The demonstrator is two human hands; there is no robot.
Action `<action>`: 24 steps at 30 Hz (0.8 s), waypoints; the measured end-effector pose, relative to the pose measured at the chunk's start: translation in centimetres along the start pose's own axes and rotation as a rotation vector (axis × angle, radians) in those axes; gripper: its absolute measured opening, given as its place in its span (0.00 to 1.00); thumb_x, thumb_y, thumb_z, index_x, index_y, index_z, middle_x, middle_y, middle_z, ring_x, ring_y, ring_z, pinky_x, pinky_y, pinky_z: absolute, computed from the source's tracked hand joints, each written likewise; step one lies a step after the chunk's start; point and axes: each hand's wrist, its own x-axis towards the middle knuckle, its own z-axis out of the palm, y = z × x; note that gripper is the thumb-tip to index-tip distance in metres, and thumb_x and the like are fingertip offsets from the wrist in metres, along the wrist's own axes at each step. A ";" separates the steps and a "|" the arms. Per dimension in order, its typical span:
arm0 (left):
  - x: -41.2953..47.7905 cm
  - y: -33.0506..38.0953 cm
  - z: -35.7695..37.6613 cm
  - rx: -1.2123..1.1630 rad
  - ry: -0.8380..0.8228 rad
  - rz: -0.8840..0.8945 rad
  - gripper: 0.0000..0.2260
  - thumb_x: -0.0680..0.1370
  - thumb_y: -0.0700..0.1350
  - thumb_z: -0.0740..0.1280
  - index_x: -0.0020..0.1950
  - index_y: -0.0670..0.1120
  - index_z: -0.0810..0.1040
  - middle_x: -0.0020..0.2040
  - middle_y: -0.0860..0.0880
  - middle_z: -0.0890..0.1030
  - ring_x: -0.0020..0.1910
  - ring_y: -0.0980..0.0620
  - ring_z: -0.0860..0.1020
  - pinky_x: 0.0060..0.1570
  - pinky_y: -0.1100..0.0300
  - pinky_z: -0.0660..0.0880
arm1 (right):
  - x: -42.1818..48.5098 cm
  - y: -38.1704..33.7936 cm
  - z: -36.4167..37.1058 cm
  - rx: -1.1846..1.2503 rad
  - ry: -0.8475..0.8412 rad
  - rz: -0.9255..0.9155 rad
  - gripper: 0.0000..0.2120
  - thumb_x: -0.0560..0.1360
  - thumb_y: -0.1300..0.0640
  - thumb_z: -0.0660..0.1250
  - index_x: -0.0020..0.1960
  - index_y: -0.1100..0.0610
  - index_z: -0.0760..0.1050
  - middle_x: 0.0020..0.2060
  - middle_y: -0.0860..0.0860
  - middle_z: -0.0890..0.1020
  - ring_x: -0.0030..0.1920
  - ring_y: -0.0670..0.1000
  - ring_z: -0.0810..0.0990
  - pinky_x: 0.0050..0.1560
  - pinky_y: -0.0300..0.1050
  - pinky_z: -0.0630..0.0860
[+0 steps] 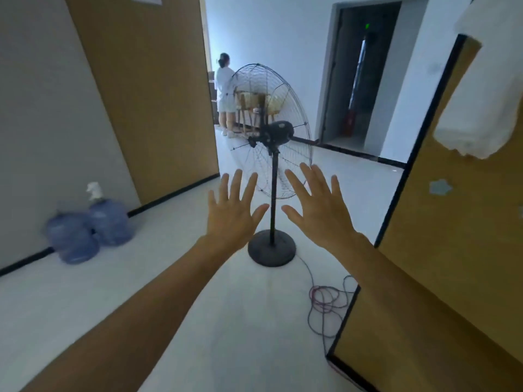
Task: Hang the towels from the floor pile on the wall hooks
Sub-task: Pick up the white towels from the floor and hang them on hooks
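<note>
Two hands are held out at mid-frame, palms turned away and fingers spread wide; nothing is gripped by the left hand (pixel 235 215) or by the right hand (pixel 318 210). One white towel (pixel 486 89) is seen, hung high against the brown wall panel (pixel 452 250) on the right. It lies above and to the right of both hands, well apart from them, and its long axis runs from top to bottom with a slight lean. The right hand is the nearer of the two. The hook that carries it is hidden by the cloth, and no other hook can be made out. No floor pile is shown within the view, so its direction from the hands cannot be stated. The floor (pixel 198 321) ahead is occupied by one pedestal fan (pixel 271 131), one loose cable (pixel 325 301) coiled near the panel's foot, and two water bottles (pixel 72 241) set against the left wall. One person (pixel 225 91) is seen far off in the passage. It is judged that the pile must be located, probably by a turn of the head, before another towel can be hung.
</note>
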 end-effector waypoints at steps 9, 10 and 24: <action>-9.3 -24.0 -0.2 0.149 -0.060 -0.308 0.31 0.80 0.65 0.45 0.80 0.53 0.40 0.80 0.47 0.43 0.79 0.42 0.43 0.74 0.39 0.49 | 5.7 -25.5 5.8 0.213 -0.145 -0.310 0.34 0.77 0.40 0.62 0.77 0.53 0.58 0.75 0.58 0.62 0.75 0.61 0.60 0.69 0.69 0.58; -10.4 -27.1 -0.2 0.165 -0.059 -0.338 0.31 0.80 0.65 0.45 0.80 0.53 0.40 0.80 0.47 0.43 0.78 0.42 0.44 0.74 0.39 0.49 | 6.5 -28.8 6.3 0.222 -0.154 -0.335 0.34 0.77 0.40 0.61 0.78 0.52 0.56 0.76 0.58 0.60 0.76 0.61 0.58 0.70 0.68 0.57; -23.7 -61.6 -1.3 0.257 -0.115 -0.718 0.32 0.80 0.65 0.47 0.80 0.53 0.44 0.80 0.46 0.46 0.79 0.42 0.45 0.73 0.37 0.52 | 15.3 -66.3 13.7 0.365 -0.325 -0.612 0.36 0.79 0.36 0.53 0.78 0.45 0.38 0.78 0.52 0.42 0.78 0.54 0.41 0.73 0.64 0.44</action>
